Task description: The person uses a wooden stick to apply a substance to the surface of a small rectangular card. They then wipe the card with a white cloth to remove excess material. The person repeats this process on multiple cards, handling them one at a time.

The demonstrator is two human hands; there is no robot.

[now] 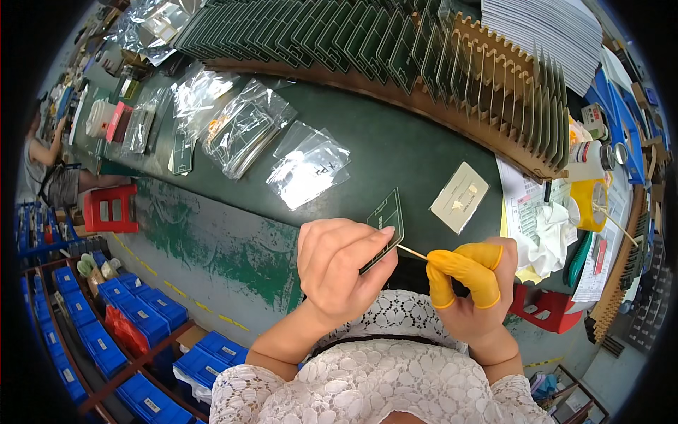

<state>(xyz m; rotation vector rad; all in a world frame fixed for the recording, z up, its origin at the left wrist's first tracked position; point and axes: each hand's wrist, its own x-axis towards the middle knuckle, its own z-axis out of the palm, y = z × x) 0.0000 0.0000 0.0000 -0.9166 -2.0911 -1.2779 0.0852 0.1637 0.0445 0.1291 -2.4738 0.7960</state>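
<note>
Centre frame, a small green circuit board [385,227] is gripped in the left hand [339,272]. A thin wooden stick [412,252] is pinched by the right hand [470,283], its tip touching the board's edge. Beyond, clear bags [308,169] are spread on the green table [395,141].

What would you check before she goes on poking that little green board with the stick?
1. Left hand has a firm grip on the green board: ok.
2. Right hand pinches the thin wooden stick: ok.
3. Yellow finger covers on: ok.
4. Stick tip meets the board edge: ok.
5. Tip clean: cannot tell.
6. Pale card lies apart on the green table: ok.
</note>
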